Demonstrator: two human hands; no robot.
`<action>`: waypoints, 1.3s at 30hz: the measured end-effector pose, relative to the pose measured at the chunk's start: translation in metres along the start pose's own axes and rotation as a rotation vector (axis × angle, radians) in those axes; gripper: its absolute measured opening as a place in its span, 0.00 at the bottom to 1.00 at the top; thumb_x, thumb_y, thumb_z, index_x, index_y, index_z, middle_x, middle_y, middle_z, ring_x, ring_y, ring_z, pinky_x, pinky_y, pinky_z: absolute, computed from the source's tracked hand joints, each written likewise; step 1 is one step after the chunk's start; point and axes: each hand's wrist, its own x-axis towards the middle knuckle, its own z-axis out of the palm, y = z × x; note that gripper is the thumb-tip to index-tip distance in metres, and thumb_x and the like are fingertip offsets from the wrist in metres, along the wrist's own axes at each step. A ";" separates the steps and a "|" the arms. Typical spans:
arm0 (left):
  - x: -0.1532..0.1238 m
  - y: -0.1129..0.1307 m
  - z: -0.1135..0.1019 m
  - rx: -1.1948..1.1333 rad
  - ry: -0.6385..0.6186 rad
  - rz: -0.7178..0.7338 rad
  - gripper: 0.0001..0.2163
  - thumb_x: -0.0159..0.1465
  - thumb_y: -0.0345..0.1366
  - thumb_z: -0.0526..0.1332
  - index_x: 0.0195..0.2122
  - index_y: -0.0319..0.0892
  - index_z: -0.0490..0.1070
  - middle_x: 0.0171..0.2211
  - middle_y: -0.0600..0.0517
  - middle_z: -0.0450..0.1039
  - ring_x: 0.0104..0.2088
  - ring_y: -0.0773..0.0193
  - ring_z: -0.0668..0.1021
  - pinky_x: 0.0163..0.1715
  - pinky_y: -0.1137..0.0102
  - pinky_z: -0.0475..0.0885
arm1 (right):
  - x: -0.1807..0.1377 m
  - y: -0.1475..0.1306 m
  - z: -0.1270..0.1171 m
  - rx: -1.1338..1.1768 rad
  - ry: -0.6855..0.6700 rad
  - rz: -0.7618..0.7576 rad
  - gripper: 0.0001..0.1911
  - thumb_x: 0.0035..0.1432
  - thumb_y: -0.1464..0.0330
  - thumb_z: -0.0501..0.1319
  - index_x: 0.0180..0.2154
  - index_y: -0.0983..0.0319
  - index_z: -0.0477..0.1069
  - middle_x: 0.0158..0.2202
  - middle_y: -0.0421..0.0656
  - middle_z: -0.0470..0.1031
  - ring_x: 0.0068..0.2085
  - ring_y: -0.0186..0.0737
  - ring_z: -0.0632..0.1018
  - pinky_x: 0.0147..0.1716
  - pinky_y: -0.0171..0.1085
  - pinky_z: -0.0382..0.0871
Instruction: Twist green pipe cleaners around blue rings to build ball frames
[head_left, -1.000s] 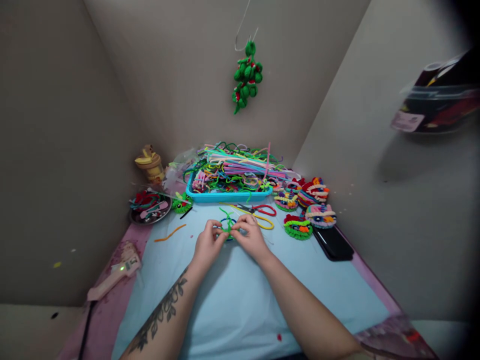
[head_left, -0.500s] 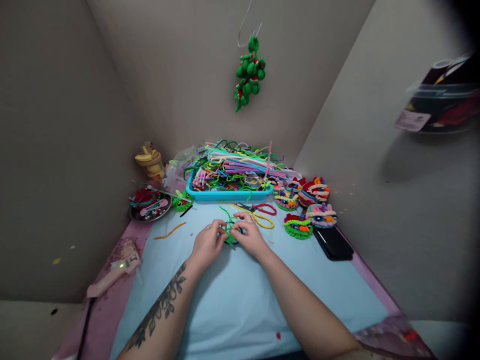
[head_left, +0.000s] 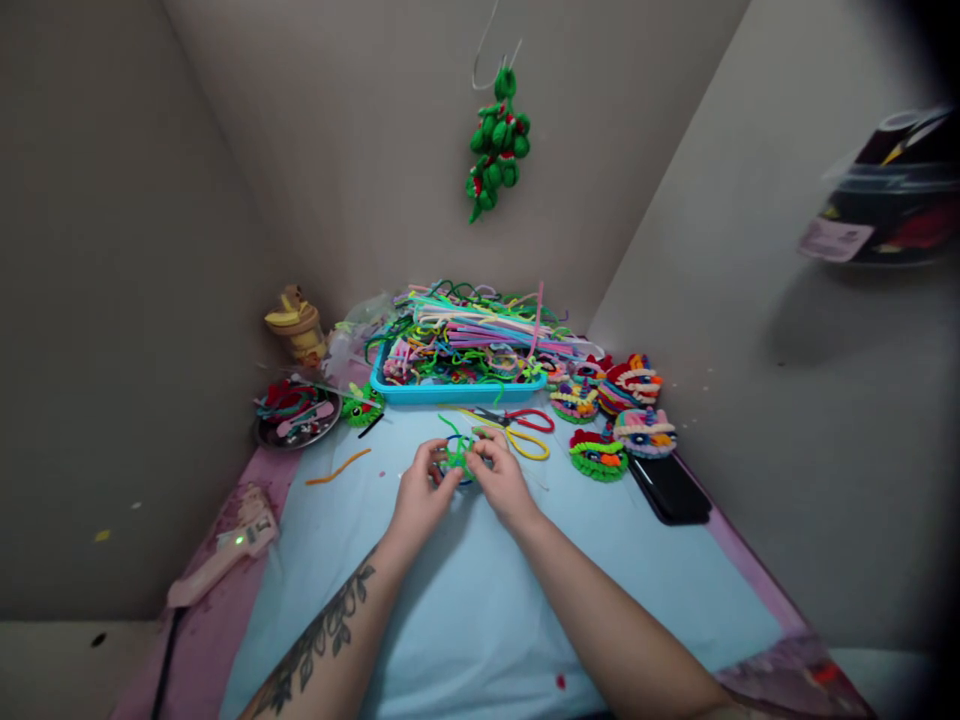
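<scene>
Between my two hands is a small piece of bent green and blue pipe cleaners (head_left: 460,457), with a loose green end sticking up at the upper left. My left hand (head_left: 426,485) grips its left side with thumb and fingers. My right hand (head_left: 499,475) pinches the right side, its fingertips partly hiding the piece. Just beyond the right hand lie scissors (head_left: 525,428) with one red and one yellow handle. An orange pipe cleaner (head_left: 339,467) rests on the blue cloth left of my hands.
Behind my hands, a blue tray (head_left: 457,394) is heaped with pipe cleaners. Finished bird-like pieces (head_left: 598,455) and a black phone (head_left: 667,488) lie at right. On the left are a glue gun (head_left: 232,550), a metal dish (head_left: 298,438) and a green figure (head_left: 363,406). A green bunch (head_left: 498,145) hangs above.
Both hands stay on the pipe-cleaner piece. It has turned slightly in my fingers, and my left thumb now presses on its near side. The camera view has shifted a little.
</scene>
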 end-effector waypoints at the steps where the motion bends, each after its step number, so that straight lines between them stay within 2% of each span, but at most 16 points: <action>1: 0.000 0.000 0.000 -0.031 -0.009 -0.009 0.19 0.55 0.38 0.61 0.47 0.42 0.62 0.32 0.52 0.71 0.25 0.69 0.69 0.26 0.74 0.64 | -0.001 -0.002 0.001 -0.005 -0.012 -0.003 0.07 0.52 0.66 0.59 0.25 0.60 0.67 0.45 0.46 0.65 0.52 0.44 0.66 0.53 0.43 0.57; 5: 0.001 -0.001 0.000 -0.113 -0.015 -0.029 0.19 0.54 0.38 0.62 0.47 0.41 0.62 0.24 0.58 0.65 0.21 0.71 0.64 0.23 0.76 0.59 | -0.004 -0.006 0.002 0.010 -0.032 0.005 0.06 0.52 0.67 0.59 0.25 0.60 0.68 0.44 0.46 0.65 0.52 0.44 0.65 0.53 0.42 0.57; 8: 0.002 -0.002 -0.001 -0.111 -0.025 -0.020 0.20 0.54 0.38 0.62 0.47 0.41 0.62 0.21 0.59 0.63 0.20 0.72 0.63 0.22 0.76 0.57 | -0.004 -0.005 0.004 0.032 -0.032 0.014 0.05 0.51 0.68 0.60 0.24 0.61 0.69 0.43 0.46 0.65 0.52 0.44 0.66 0.53 0.42 0.57; 12: 0.004 -0.003 -0.004 -0.026 -0.065 0.023 0.19 0.56 0.38 0.60 0.49 0.41 0.61 0.20 0.60 0.59 0.20 0.71 0.62 0.21 0.76 0.55 | -0.003 -0.002 0.005 0.094 -0.037 0.068 0.05 0.49 0.68 0.60 0.23 0.61 0.69 0.42 0.46 0.64 0.49 0.43 0.68 0.47 0.40 0.61; 19: 0.005 -0.004 -0.009 0.067 -0.158 0.079 0.19 0.57 0.37 0.58 0.51 0.42 0.60 0.23 0.58 0.67 0.21 0.69 0.66 0.24 0.75 0.58 | -0.001 0.002 0.005 0.122 -0.025 0.106 0.07 0.48 0.67 0.60 0.21 0.61 0.69 0.39 0.44 0.66 0.46 0.42 0.69 0.44 0.38 0.63; 22: 0.007 -0.008 -0.007 0.115 -0.107 0.085 0.21 0.56 0.38 0.59 0.52 0.43 0.60 0.24 0.57 0.68 0.21 0.69 0.67 0.24 0.74 0.60 | -0.001 0.007 0.006 0.113 -0.009 0.110 0.07 0.48 0.66 0.61 0.21 0.61 0.70 0.38 0.44 0.66 0.47 0.42 0.69 0.44 0.37 0.62; 24: 0.008 -0.010 -0.005 0.129 -0.011 0.114 0.24 0.55 0.38 0.60 0.54 0.43 0.58 0.34 0.52 0.71 0.23 0.69 0.69 0.27 0.73 0.63 | -0.001 0.011 0.007 0.112 0.019 0.115 0.07 0.48 0.65 0.61 0.22 0.60 0.70 0.39 0.44 0.66 0.47 0.42 0.69 0.44 0.37 0.62; 26: 0.009 -0.012 -0.005 0.132 0.122 0.143 0.26 0.54 0.38 0.61 0.54 0.43 0.57 0.42 0.48 0.70 0.26 0.70 0.69 0.29 0.72 0.65 | -0.001 0.015 0.006 0.114 0.052 0.117 0.08 0.50 0.64 0.60 0.23 0.61 0.70 0.39 0.44 0.65 0.47 0.43 0.68 0.45 0.38 0.61; 27: 0.010 -0.012 -0.005 0.126 0.183 0.145 0.25 0.54 0.38 0.61 0.53 0.43 0.58 0.42 0.48 0.69 0.26 0.70 0.69 0.29 0.72 0.66 | 0.000 0.016 0.005 0.118 0.066 0.119 0.09 0.50 0.64 0.59 0.23 0.61 0.70 0.39 0.44 0.65 0.47 0.43 0.68 0.45 0.38 0.61; 29: 0.010 -0.011 -0.005 0.096 0.254 0.117 0.22 0.55 0.39 0.61 0.51 0.41 0.61 0.34 0.51 0.70 0.24 0.70 0.68 0.28 0.72 0.65 | 0.001 0.019 0.004 0.132 0.085 0.122 0.10 0.51 0.63 0.59 0.23 0.61 0.69 0.39 0.44 0.66 0.46 0.43 0.68 0.46 0.38 0.60; 31: 0.009 -0.009 -0.004 0.036 0.239 0.065 0.21 0.56 0.40 0.60 0.49 0.40 0.62 0.27 0.54 0.70 0.23 0.69 0.68 0.27 0.73 0.65 | 0.001 0.019 0.002 0.152 0.103 0.127 0.11 0.51 0.62 0.59 0.22 0.61 0.69 0.38 0.44 0.67 0.46 0.43 0.68 0.46 0.38 0.59; 34: 0.006 -0.004 0.001 -0.078 0.179 -0.003 0.25 0.54 0.41 0.61 0.52 0.41 0.61 0.30 0.51 0.74 0.25 0.68 0.71 0.29 0.72 0.66 | -0.001 0.016 0.004 0.192 0.133 0.142 0.12 0.51 0.61 0.59 0.22 0.61 0.68 0.36 0.42 0.68 0.44 0.42 0.69 0.46 0.38 0.59; 36: 0.003 0.002 0.005 -0.146 0.137 -0.036 0.28 0.53 0.41 0.63 0.54 0.41 0.60 0.31 0.51 0.75 0.27 0.67 0.73 0.31 0.72 0.66 | -0.005 0.009 0.007 0.222 0.146 0.160 0.13 0.50 0.59 0.59 0.20 0.61 0.67 0.33 0.41 0.69 0.40 0.40 0.70 0.43 0.37 0.60; 39: -0.006 0.015 0.005 -0.210 0.092 -0.077 0.26 0.54 0.40 0.62 0.53 0.40 0.60 0.24 0.55 0.71 0.26 0.67 0.72 0.30 0.73 0.65 | -0.015 -0.005 0.012 0.263 0.146 0.193 0.15 0.50 0.58 0.59 0.20 0.61 0.67 0.28 0.40 0.68 0.33 0.38 0.70 0.35 0.35 0.62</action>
